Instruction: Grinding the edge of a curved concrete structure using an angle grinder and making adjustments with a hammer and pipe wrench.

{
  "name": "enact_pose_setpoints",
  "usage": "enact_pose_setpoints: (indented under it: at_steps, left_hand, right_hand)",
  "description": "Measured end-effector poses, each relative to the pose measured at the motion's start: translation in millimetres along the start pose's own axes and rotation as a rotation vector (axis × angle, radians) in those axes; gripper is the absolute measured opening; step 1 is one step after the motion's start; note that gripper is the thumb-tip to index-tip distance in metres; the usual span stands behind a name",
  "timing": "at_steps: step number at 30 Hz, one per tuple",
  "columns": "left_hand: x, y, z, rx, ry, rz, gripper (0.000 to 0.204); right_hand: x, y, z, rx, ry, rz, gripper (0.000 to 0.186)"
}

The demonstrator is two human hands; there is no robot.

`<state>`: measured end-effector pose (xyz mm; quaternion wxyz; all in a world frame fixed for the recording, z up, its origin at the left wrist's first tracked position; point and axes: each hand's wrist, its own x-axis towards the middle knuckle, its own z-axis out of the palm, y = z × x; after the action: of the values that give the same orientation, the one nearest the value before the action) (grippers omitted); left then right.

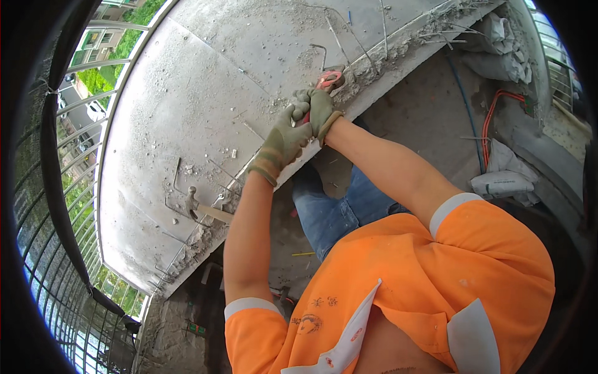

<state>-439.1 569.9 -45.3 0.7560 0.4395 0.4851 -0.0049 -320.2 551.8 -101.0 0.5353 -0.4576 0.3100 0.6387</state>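
Note:
My left hand (285,138) and my right hand (316,110), both in grey-green work gloves, are closed close together round the handle of a red hand tool. Its red, rounded head (331,79) points away from me, at the broken edge of a grey concrete slab (187,93). The gloves hide most of the handle, and I cannot make out the tool's exact kind. A bent steel bar (319,55) sticks up beside the tool's head. Further left along the slab lies a hammer (192,202) with a wooden handle.
More bent steel bars (176,176) stick out along the rubble-strewn edge. A white metal railing (118,62) bounds the far left. White sacks (503,171), orange tubing (488,121) and a blue cable (468,112) are on the right. A yellow stick (303,254) lies on the floor below.

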Motion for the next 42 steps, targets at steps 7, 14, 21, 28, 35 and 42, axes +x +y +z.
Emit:
enact_pose_setpoints:
  at_steps: [7,14,21,28,35,42]
  left_hand:
    - [-13,18,45,0.099,0.111,-0.191,0.058]
    - [23,-25,95,0.226,0.253,0.055,0.052]
    - [-52,-50,75,-0.641,0.606,-0.002,0.037]
    - [-173,-164,-97,-0.637,1.216,0.138,0.011]
    - [-254,-306,-153,0.060,1.780,-0.369,0.020]
    - [-270,-370,-185,-0.089,1.594,-0.504,0.043]
  right_hand:
    - [0,-20,-29,-0.101,0.027,0.004,0.021]
    - [-4,-61,-48,-0.457,0.153,-0.151,0.019]
    - [-54,-15,-22,-1.214,-0.270,-0.262,0.021]
    - [-66,63,-77,-1.648,-0.256,0.125,0.031]
    - [-67,233,-67,-2.153,-0.522,-0.088,0.056]
    - [-28,365,-47,-2.357,-0.343,0.074,0.068]
